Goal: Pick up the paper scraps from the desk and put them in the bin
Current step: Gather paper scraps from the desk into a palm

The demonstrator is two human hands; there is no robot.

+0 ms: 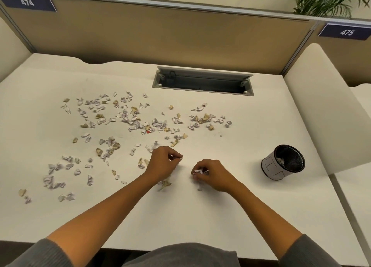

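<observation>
Grey sleeves (46, 252) are framing the near edge while both hands are working over the white worktop (180, 216). Her left hand (163, 163) is pinching a scrap, fingers curled, with more bunched beneath it. Her right hand (212, 175) is gripping white scraps. Loose scraps (128, 118) are lying scattered to the left and far side. Right of the hands, the bin (283, 162) is standing well apart.

hands (163, 162) pinching scraps (128, 118) (bin (283, 162) right)
</observation>
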